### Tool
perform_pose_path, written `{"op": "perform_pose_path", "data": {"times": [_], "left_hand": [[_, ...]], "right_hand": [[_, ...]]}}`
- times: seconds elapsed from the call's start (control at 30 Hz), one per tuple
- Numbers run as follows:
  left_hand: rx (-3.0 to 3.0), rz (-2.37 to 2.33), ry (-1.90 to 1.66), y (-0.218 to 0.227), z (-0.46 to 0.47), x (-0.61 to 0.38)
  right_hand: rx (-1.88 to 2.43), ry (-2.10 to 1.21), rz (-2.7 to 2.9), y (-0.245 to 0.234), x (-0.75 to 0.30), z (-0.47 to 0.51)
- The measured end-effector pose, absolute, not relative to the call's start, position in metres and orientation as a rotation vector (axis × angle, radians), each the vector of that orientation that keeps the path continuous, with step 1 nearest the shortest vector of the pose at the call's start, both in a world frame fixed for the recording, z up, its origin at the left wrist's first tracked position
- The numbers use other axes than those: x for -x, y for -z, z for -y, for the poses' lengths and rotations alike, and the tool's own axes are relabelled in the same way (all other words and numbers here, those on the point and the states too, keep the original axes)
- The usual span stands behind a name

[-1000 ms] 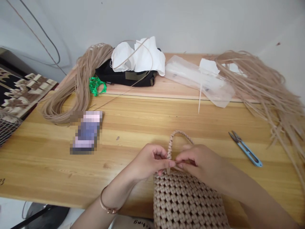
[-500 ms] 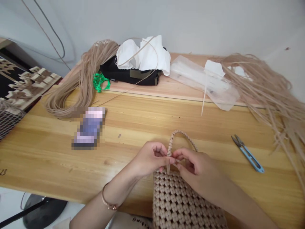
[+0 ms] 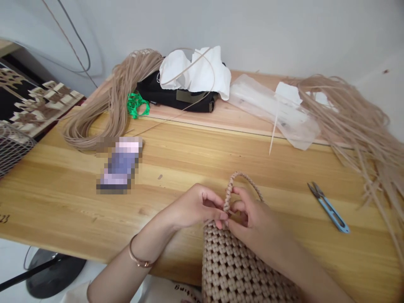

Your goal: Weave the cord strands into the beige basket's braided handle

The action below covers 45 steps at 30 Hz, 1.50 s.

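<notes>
A tan woven bag [image 3: 232,261] stands at the lower middle of the head view, its rim just under my hands. From it rises a braided handle [image 3: 241,174] in a loop. My left hand [image 3: 202,208] pinches at the left base of the handle, thumb and fingers together on a tan strand there. Opposite it, my right hand [image 3: 252,216] has its thumb and bent fingers closed around the same spot, index finger against the braid. The strand between the fingertips is mostly hidden.
Blue thread snips [image 3: 330,209] lie on the wooden table [image 3: 176,158] to the right. A blurred-out phone [image 3: 121,164] is at left. Bundles of tan strands [image 3: 104,113], a green net [image 3: 137,105], a black pouch [image 3: 179,99] and a plastic bag [image 3: 274,113] are farther back.
My right hand's index finger has risen against the handle, and its thumb has shifted left toward the left fingertips. The strand end that hung below the handle no longer shows. The view has shifted slightly.
</notes>
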<state>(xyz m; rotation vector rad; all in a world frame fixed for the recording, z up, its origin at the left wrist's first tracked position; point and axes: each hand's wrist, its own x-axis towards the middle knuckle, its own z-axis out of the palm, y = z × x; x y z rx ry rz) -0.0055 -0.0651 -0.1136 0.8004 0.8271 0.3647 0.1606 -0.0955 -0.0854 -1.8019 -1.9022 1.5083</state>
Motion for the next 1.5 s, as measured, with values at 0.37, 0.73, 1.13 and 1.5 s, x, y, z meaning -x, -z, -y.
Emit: {"op": "perform_pose_path", "data": {"times": [0.37, 0.73, 1.13, 1.5], "left_hand": [[-0.842, -0.843, -0.38, 0.115, 0.064, 0.007], [-0.988, -0.867, -0.328, 0.109, 0.064, 0.007], [-1.054, -0.951, -0.293, 0.111, 0.064, 0.005], [-0.972, -1.038, -0.316, 0.115, 0.069, 0.003]], "right_hand": [[1.778, -1.675, 1.476, 0.093, -0.153, 0.101], [1.686, -1.768, 1.269, 0.097, -0.156, 0.102], [1.701, -1.727, 1.416, 0.096, -0.164, 0.101], [1.715, -1.658, 1.848, 0.085, -0.175, 0.096]]}}
